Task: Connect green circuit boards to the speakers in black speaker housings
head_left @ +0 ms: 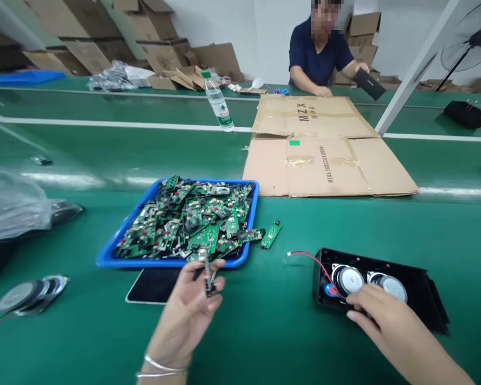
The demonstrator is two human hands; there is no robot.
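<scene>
My left hand pinches a small circuit board, held edge-on above the table. Just beyond it is a blue tray heaped with green circuit boards. One loose board lies beside the tray's right side. My right hand is closed at the front wall of an open black speaker housing, thumb outside and fingers inside. Two round speakers sit in the housing, partly behind my fingers. A red wire with a white plug reaches out over its left edge.
A dark flat device lies partly under the tray. At left are a loose speaker and a plastic bag. Flattened cardboard and a water bottle are farther back. Across the table, a person holds a black box.
</scene>
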